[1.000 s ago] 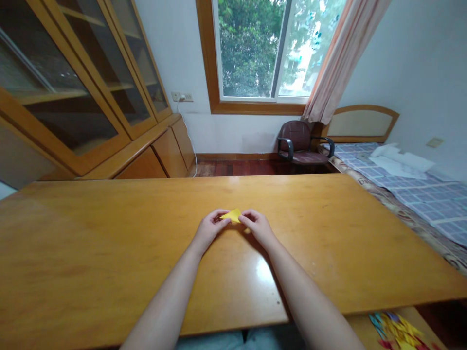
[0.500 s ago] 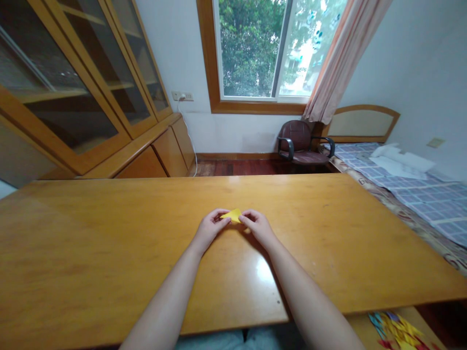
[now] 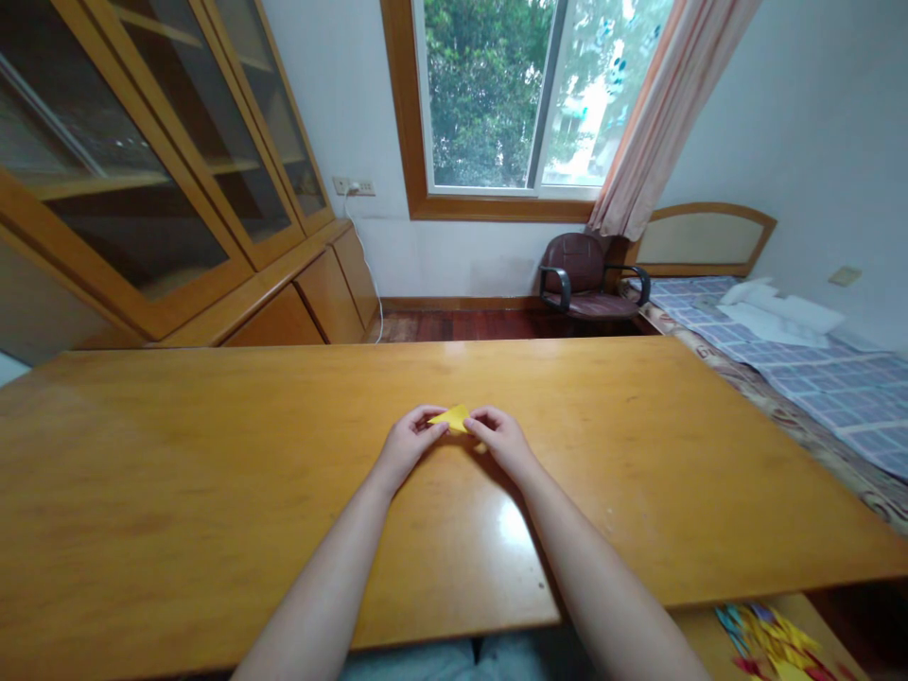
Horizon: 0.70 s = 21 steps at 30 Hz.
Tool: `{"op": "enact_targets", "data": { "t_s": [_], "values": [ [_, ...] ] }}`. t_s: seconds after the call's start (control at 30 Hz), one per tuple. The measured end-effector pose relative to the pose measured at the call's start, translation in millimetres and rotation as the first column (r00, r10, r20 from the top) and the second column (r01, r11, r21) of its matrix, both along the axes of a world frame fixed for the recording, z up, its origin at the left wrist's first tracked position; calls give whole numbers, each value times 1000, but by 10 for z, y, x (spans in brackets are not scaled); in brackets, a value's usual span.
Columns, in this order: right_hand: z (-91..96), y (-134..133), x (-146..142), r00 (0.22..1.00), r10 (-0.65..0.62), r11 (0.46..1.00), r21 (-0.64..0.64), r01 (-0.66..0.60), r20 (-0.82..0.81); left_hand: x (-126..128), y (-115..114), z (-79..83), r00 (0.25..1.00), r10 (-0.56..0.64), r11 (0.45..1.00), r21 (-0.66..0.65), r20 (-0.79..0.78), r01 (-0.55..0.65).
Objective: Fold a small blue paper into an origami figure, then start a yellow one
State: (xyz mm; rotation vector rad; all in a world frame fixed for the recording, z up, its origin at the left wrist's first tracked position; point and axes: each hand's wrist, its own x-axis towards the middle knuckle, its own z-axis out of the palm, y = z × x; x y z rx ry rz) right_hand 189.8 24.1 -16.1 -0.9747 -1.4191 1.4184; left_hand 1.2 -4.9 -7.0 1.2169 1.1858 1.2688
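Note:
A small folded piece of yellow paper (image 3: 453,417) lies at the middle of a long wooden table (image 3: 213,454). My left hand (image 3: 410,441) pinches its left side with curled fingers. From the other side, my right hand (image 3: 501,440) pinches the right edge, thumb and fingertips pressed together on the paper. Both hands rest on the tabletop, close together, and cover part of the paper.
Wooden cabinets with glass doors (image 3: 142,170) line the left wall. A dark armchair (image 3: 587,279) stands under the window, and a bed (image 3: 815,378) runs along the right. Several coloured paper pieces (image 3: 770,643) lie on a lower surface at the bottom right.

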Motion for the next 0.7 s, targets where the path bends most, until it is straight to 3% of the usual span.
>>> {"op": "enact_targets", "data": {
  "t_s": [0.7],
  "values": [
    [-9,5,-2,1000,-5,1000,6,5,2,6,-7,4,1000,10,1000,-13,6,-9]
  ]
}}
